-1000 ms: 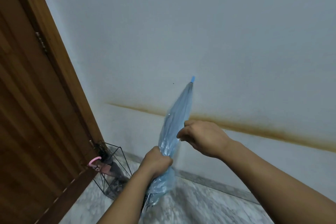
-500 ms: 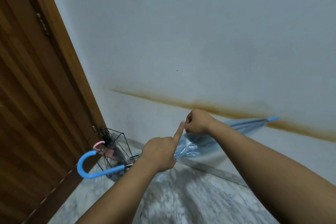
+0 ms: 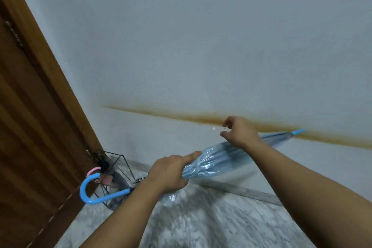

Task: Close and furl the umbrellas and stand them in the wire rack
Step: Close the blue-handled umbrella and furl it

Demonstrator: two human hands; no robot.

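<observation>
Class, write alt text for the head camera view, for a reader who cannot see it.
A person's left hand grips a closed clear-blue umbrella held nearly level, while the right hand hovers over its canopy. Behind its blue hooked handle a black wire rack stands by a wooden door.

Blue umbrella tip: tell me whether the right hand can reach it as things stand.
Probably yes. The right hand hovers over the furled canopy, and nothing stands between it and the blue tip further along.
</observation>
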